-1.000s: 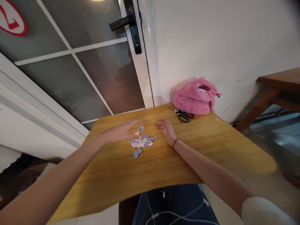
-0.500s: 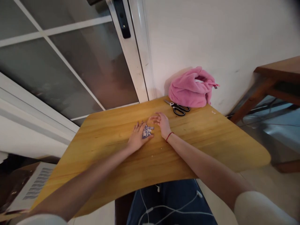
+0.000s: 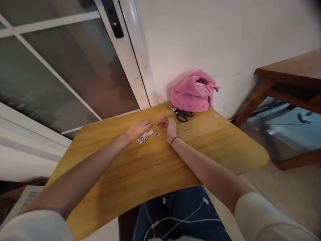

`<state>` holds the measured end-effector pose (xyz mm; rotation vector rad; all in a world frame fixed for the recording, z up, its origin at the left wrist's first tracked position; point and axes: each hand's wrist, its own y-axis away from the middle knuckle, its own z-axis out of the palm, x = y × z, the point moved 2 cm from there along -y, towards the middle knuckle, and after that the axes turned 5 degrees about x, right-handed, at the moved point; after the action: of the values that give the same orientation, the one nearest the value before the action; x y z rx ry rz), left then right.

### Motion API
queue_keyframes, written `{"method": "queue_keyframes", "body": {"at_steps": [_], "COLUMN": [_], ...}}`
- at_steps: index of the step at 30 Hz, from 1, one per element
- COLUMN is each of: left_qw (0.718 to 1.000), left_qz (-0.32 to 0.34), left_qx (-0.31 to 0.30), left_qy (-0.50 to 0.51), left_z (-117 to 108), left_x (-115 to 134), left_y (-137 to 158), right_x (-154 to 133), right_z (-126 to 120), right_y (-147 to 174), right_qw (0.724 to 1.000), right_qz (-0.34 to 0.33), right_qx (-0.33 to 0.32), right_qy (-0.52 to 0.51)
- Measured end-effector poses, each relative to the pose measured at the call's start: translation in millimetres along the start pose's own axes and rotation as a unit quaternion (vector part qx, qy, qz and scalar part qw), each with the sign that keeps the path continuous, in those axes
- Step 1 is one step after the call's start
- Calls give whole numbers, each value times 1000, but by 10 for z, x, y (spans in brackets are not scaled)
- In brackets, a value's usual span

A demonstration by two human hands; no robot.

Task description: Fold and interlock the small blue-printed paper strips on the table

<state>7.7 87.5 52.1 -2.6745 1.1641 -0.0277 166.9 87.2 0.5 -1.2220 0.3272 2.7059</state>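
Observation:
Small white paper cutouts with blue-edged marks (image 3: 143, 138) lie together on the wooden table (image 3: 120, 174). A little to their right are small blue-and-white strips (image 3: 156, 134). My left hand (image 3: 137, 130) reaches over the far side of the cutouts, back up and fingers stretched towards the right; its fingertips are partly hidden. Just right of the strips, my right hand (image 3: 170, 127), with a red cord at the wrist, rests on its side. Its fingers are loosely bent and apart, and nothing shows in them.
Black-handled scissors (image 3: 182, 114) lie beyond my right hand, beside a pink plush pouch (image 3: 192, 93) against the wall. White earphone wires (image 3: 175, 221) trail over my lap. A glazed door (image 3: 75, 67) borders the table's far left; another wooden table (image 3: 288, 73) stands at right.
My left hand has lifted off the cutouts and shifted to their far side, uncovering them. The cutouts look more spread out. My right hand's fingers have curled in somewhat. The view has turned slightly right.

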Motion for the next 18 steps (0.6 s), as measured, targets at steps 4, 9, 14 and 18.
{"method": "queue_keyframes", "body": {"at_steps": [4,9,14,18], "left_qw": [997,985,966,983], "left_qz": [-6,9,1,-42], "left_qx": [81,164,237,178], "left_qy": [9,-50,-103,-24], "left_z": [-569,-1494,-2048,-1967], "left_x": [-129,-70,-13,-47], "left_y": [-166,-287,-265,-166], "right_x": [14,3,-21,-30], "right_z": [-3,11,24,28], "right_y": [-16,2,24,26], "right_qw": [1000,1000,1000,1000], "right_qz": [-5,-5,-8,-12], "right_qx": [-1,9,23,25], "right_qy": [-1,-15,-18,10]}}
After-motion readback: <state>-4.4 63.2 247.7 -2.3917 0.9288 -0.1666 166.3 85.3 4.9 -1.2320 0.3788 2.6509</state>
